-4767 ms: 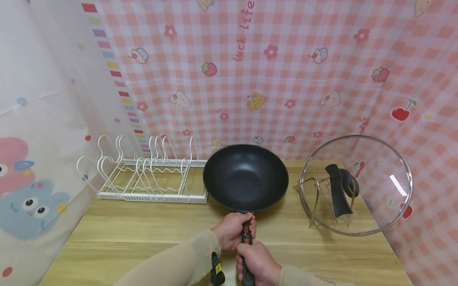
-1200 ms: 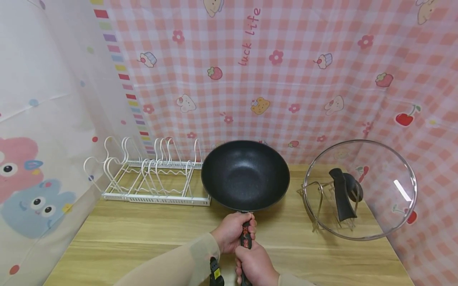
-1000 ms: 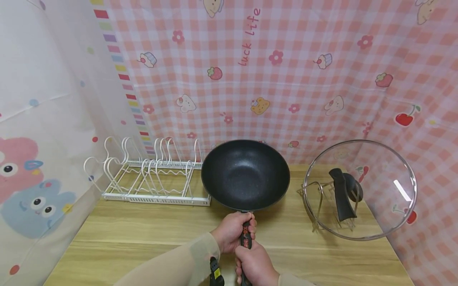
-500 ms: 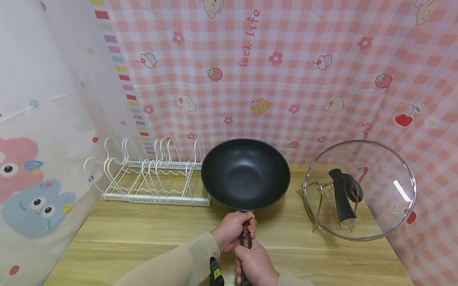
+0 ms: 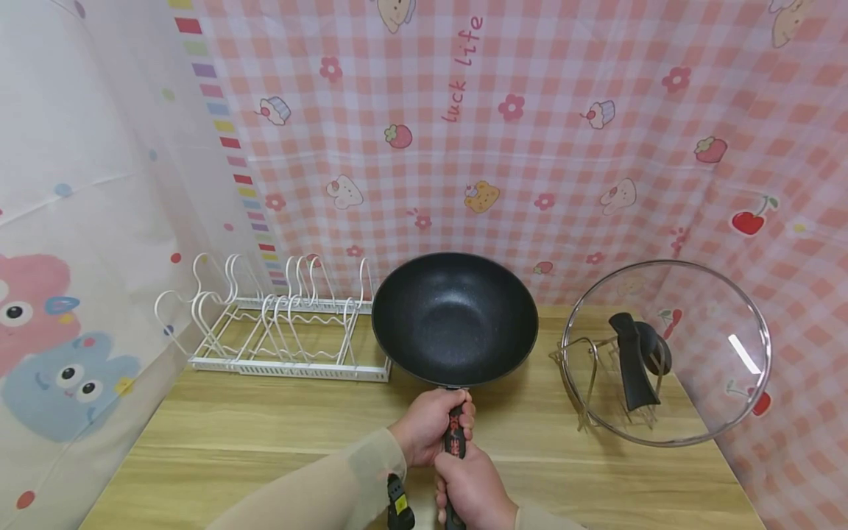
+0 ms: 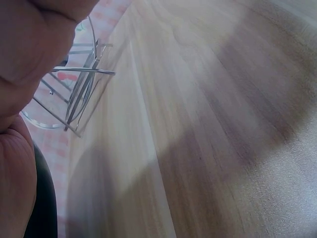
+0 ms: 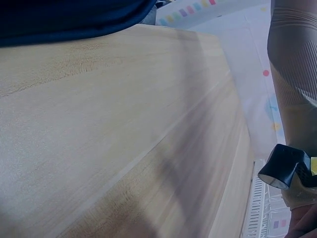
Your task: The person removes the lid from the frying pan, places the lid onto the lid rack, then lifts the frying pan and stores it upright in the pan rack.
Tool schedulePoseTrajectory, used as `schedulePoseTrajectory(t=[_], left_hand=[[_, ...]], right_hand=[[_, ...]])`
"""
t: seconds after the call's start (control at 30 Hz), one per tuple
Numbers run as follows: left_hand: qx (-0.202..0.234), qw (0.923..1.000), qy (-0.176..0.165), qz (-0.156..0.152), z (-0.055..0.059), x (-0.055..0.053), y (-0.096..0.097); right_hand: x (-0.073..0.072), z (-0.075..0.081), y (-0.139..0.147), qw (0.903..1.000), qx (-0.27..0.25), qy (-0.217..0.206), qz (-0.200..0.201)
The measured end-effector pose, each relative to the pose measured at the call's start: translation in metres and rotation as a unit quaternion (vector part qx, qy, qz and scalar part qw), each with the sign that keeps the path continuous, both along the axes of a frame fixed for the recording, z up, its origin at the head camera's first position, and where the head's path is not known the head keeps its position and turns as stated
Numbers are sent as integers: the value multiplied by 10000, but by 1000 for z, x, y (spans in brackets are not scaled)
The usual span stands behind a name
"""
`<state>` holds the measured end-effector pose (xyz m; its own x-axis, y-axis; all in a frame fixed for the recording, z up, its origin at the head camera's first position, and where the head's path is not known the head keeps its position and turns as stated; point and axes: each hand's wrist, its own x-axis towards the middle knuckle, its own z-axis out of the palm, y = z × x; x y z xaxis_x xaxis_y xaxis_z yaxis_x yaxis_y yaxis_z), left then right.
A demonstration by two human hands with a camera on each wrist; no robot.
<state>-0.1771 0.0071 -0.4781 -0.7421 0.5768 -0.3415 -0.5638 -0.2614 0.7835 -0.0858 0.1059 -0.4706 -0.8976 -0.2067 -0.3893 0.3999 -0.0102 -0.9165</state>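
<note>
A black wok [image 5: 456,320] is in the middle of the head view, its hollow side facing me. Its rim overlaps the back edge of the table, and it appears raised above the wood. My left hand [image 5: 430,427] grips the black handle [image 5: 455,442] close to the pan. Just behind it, my right hand [image 5: 475,487] grips the handle's lower end. In the left wrist view, the left hand [image 6: 29,44] fills the left edge, with a dark sliver of the wok [image 6: 47,208] below. The right wrist view shows part of the left hand [image 7: 303,220] at the bottom corner.
A white wire rack [image 5: 311,368] stands left of the wok. On the right, a glass lid [image 5: 702,331] with a black handle [image 5: 632,361] leans in a metal stand [image 5: 592,383]. The wooden table [image 5: 265,442] is bordered by patterned curtains [image 5: 411,162] behind and at the sides.
The wok's far rim has risen slightly in the head view, with both hands still on the handle. Since the oldest frame, the head view has shifted a little. Rack and lid stay put.
</note>
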Motion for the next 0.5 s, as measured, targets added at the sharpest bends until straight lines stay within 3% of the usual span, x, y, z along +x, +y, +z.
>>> schedulePoseTrajectory(t=[0.5], left_hand=[[-79,9998,177,36,5,0,0]], right_hand=[[0,4,-1,9997,204,153,-27]])
